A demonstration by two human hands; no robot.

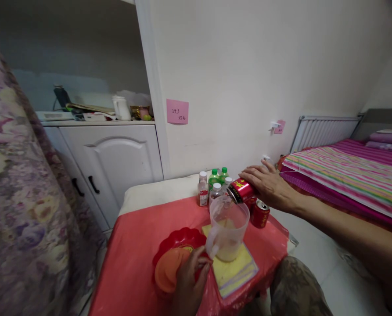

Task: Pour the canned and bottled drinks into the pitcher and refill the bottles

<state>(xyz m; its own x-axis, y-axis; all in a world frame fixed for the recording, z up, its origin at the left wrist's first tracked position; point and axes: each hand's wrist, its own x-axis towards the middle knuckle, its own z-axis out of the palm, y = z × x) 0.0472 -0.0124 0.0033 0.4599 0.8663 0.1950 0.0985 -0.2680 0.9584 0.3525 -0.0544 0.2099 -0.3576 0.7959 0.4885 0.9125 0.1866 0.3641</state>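
My right hand (264,184) is wrapped round a red can (242,189), tipped over the rim of a translucent plastic pitcher (227,235). Some liquid shows at the bottom of the pitcher, which stands on a folded yellow cloth (235,274). Close to the pitcher's handle, my left hand (193,274) has its thumb and fingers pinched together at the handle's lower end. Beside that hand, an orange round item (169,267) rests in a red scalloped bowl (182,237). Another red can (260,214) stands upright, right of the pitcher.
Several bottles, some with green caps (214,172), stand behind the pitcher. A red cover (136,250) lies over the table. A white cabinet (116,162) is at the left, a floral curtain (24,197) beside it, and a bed (354,171) at the right.
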